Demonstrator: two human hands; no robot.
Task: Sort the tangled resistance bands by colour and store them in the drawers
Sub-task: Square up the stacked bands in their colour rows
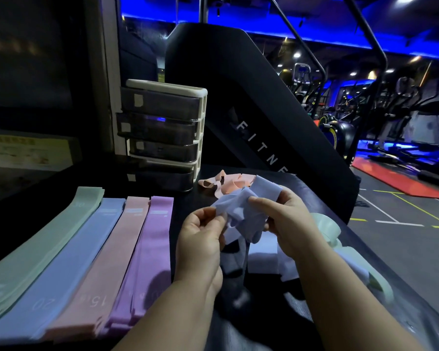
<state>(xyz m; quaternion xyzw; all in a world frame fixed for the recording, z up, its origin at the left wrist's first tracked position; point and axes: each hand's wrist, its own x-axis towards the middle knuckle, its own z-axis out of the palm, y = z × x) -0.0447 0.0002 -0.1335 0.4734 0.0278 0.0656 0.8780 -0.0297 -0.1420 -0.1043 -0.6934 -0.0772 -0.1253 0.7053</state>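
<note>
Head | left hand (200, 236), right hand (289, 224) grips pinch blue tangle (237, 213) | pink tangle (226, 184) behind | drawers (162, 127) (4) beyond

Dim, blue ceiling glow, fisheye edges, slight motion blur.

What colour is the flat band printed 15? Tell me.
Pink; the head view shows the band printed 15 best.
</note>
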